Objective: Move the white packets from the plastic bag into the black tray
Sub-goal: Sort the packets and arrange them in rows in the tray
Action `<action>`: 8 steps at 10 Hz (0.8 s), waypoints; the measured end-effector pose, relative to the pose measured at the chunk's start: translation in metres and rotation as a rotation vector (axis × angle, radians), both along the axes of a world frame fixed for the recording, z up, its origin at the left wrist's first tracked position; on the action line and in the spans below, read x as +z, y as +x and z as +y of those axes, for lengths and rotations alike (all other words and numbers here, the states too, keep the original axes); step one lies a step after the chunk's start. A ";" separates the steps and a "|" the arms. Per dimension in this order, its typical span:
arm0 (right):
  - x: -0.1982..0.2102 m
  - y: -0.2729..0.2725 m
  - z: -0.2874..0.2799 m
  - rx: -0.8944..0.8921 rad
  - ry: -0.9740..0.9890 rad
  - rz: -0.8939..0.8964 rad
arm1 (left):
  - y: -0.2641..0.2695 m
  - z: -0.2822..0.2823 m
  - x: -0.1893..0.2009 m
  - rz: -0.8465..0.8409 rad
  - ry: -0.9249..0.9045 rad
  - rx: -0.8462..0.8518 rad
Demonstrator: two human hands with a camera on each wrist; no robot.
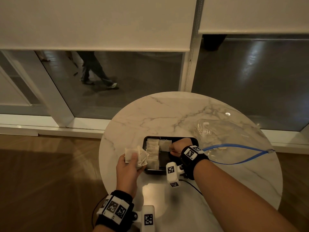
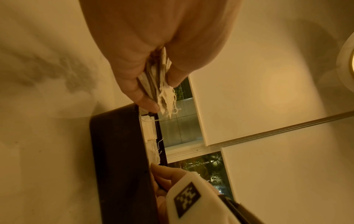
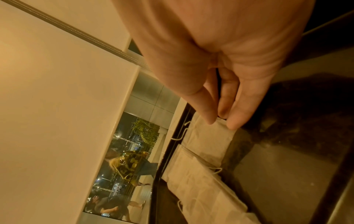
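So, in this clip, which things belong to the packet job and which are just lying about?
Part of the job:
- black tray
- packets in the tray
- bunch of packets gripped by left hand
- single packet pinched by right hand
- plastic bag

Just there:
- marble table
- window blinds

Right hand (image 3: 220,63) pinches one white packet (image 3: 208,141) by its corner, low inside the black tray (image 3: 268,174). More packets (image 3: 195,181) lie in a row beside it.
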State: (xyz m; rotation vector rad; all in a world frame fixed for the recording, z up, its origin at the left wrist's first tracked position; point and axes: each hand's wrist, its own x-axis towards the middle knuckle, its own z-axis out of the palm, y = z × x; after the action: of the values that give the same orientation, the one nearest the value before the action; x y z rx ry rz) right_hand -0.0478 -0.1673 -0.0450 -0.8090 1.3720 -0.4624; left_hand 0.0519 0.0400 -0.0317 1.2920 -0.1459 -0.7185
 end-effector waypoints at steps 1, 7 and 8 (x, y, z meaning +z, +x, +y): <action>0.001 -0.002 -0.002 0.475 -0.296 0.317 | 0.000 0.000 0.001 0.000 -0.001 0.006; 0.088 -0.049 0.092 0.430 -0.288 -0.308 | -0.026 -0.017 0.040 0.197 -0.246 -0.137; 0.083 -0.047 0.102 0.400 -0.382 -0.311 | -0.032 -0.019 0.047 0.177 -0.261 -0.173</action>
State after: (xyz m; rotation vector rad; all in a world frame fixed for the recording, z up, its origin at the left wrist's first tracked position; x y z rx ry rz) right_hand -0.0944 -0.0658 0.0384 -1.2370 0.8149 -0.5152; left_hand 0.0203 0.0208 0.0154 0.9697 -0.2030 -0.9260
